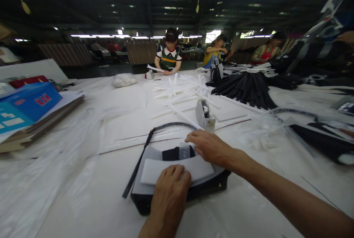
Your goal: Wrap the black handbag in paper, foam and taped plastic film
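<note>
Two flat, open palms, left hand [169, 190] and right hand [209, 146], are pressing a white sheet [155, 173] onto the black bag [210, 187]; sheet seemingly half tucked.

In front of the tape dispenser [205, 115], the black bag [213, 185] is mostly covered by a white sheet [195, 168], the left hand [170, 190] and the right hand [208, 145]. Far left of the dispenser, the blue box [24, 109] is cropped by the edge.

White-covered table [83, 186]: black bag [206, 187], tape dispenser [204, 115], white strips [179, 90], black strips [246, 88].
</note>
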A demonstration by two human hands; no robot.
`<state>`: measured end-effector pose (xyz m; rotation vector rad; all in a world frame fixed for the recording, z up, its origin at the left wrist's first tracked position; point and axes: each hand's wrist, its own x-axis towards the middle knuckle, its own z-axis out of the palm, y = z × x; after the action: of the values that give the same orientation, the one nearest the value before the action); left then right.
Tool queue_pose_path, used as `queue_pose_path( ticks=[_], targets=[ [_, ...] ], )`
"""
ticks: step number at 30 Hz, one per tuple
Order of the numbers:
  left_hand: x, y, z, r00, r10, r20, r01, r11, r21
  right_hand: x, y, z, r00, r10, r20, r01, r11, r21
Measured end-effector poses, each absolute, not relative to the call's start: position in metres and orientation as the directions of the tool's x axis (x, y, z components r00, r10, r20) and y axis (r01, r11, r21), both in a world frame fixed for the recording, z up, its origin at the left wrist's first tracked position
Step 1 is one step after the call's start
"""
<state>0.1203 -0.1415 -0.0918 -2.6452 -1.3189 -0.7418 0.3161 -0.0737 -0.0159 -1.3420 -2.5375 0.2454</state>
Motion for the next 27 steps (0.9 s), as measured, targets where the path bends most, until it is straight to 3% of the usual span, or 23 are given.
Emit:
queue_pose_path(
  ticks=[3, 6, 8, 10, 13, 16, 21, 27],
  targets=[
    [0.118, -0.143, -0.093, 0.490, 0.732, 0.473, 0.779, -0.611, 0.139, 0.303, -0.047, -0.019, -0.678, 0.735, -0.010, 0.729, 0.671, -0.138],
    [0.117, -0.142, -0.090, 0.508, 0.724, 0.466, 0.777, -0.619, 0.115, 0.291, -0.034, -0.025, -0.681, 0.710, -0.179, 0.732, 0.670, -0.126],
    [0.118, -0.142, -0.088, 0.520, 0.722, 0.456, 0.777, -0.622, 0.098, 0.287, -0.030, -0.028, -0.670, 0.716, -0.195, 0.742, 0.657, -0.136],
    [0.118, -0.142, -0.086, 0.526, 0.724, 0.446, 0.779, -0.621, 0.090, 0.288, -0.027, -0.029, -0.669, 0.726, -0.161, 0.742, 0.639, -0.200],
    [0.118, -0.142, -0.086, 0.528, 0.727, 0.439, 0.779, -0.620, 0.090, 0.296, -0.021, -0.030, -0.650, 0.749, -0.131, 0.726, 0.560, -0.399],
    [0.119, -0.142, -0.087, 0.516, 0.732, 0.445, 0.788, -0.610, 0.088, 0.306, -0.015, -0.028, -0.642, 0.734, -0.223, 0.697, 0.437, -0.568],
    [0.118, -0.144, -0.091, 0.515, 0.734, 0.441, 0.786, -0.610, 0.098, 0.309, -0.007, -0.030, -0.647, 0.679, -0.348, 0.688, 0.322, -0.650],
    [0.119, -0.143, -0.097, 0.508, 0.748, 0.426, 0.788, -0.604, 0.121, 0.311, 0.006, -0.048, -0.603, 0.686, -0.407, 0.612, 0.070, -0.788]
  ],
)
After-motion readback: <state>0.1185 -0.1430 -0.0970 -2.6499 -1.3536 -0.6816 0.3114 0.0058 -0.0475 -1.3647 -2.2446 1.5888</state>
